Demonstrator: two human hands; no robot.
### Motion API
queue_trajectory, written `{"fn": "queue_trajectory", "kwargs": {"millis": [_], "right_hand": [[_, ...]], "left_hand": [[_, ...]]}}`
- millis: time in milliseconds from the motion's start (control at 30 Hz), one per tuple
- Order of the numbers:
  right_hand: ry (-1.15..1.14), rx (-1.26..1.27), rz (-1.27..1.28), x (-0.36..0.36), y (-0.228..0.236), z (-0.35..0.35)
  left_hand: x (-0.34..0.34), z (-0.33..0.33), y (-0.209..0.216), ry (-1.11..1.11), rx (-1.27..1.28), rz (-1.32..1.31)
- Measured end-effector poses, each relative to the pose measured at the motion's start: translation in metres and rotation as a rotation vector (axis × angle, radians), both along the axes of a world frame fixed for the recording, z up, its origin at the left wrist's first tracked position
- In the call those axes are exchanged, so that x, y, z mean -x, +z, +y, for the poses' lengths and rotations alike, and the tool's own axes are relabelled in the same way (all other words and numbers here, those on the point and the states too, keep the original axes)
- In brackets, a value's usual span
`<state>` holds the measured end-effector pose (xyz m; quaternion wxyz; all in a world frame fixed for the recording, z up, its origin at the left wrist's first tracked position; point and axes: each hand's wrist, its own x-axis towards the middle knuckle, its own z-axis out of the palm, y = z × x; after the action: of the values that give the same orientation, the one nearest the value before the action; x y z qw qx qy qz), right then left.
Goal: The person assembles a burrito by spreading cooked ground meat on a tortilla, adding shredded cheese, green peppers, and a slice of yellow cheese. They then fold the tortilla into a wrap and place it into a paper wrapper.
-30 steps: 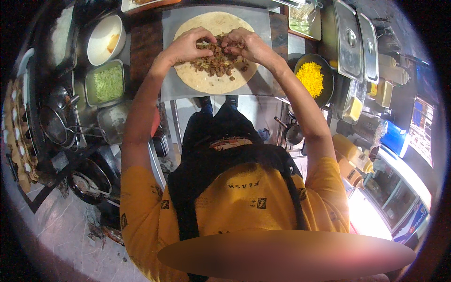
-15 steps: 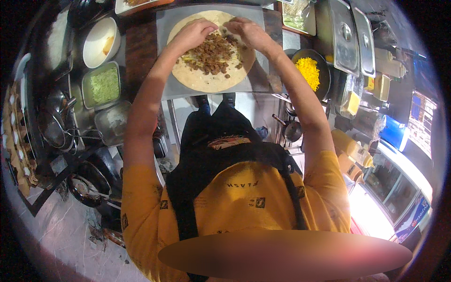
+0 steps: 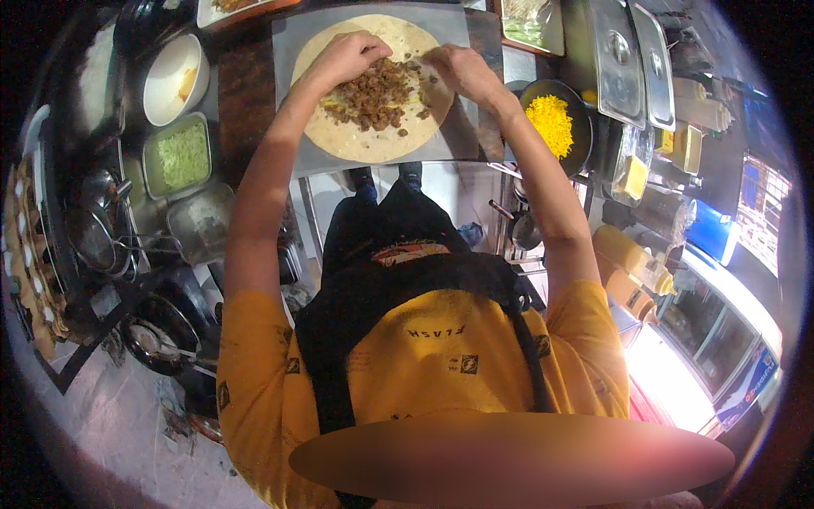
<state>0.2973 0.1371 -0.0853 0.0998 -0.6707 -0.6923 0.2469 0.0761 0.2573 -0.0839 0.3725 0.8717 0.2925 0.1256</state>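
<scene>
A large round tortilla (image 3: 365, 151) lies on grey-white paper (image 3: 286, 102) at the far middle. Crumbled browned meat (image 3: 377, 100) is heaped over its centre, with some pale yellow shreds beneath. My left hand (image 3: 349, 59) is closed at the heap's far side, fingertips bent down together by the meat. Over the tortilla's right edge, my right hand (image 3: 468, 75) is closed too, its fingertips in shadow. Whether either hand has a bit of food between its fingers is hidden.
At left stand a white bowl (image 3: 175, 81) and a metal tub of shredded green vegetable (image 3: 183, 161). To the right are a dark pan of yellow shreds (image 3: 549, 125), lidded steel containers (image 3: 617, 64) and sauce bottles (image 3: 632, 259). A strainer (image 3: 91, 237) lies at far left.
My right hand has moved right, away from the left hand, to the tortilla's right edge. My left hand stays near the meat's far side. The whole view has shifted slightly.
</scene>
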Motion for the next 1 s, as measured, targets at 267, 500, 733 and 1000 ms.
{"fn": "queue_trajectory", "kwargs": {"millis": [267, 500, 733, 1000], "right_hand": [[-0.143, -0.044, -0.012, 0.03, 0.026, -0.063], [-0.204, -0.045, 0.075, 0.1, 0.051, -0.087], [-0.338, -0.003, -0.007, 0.126, 0.031, -0.079], [-0.292, -0.217, 0.188, 0.109, 0.018, -0.084]], "left_hand": [[0.056, -0.071, 0.044, 0.544, -0.248, -0.15], [0.066, -0.152, 0.025, 0.61, -0.105, 0.132], [0.048, -0.162, 0.002, 0.659, -0.17, 0.154], [0.065, -0.149, 0.001, 0.776, -0.103, -0.109]]}}
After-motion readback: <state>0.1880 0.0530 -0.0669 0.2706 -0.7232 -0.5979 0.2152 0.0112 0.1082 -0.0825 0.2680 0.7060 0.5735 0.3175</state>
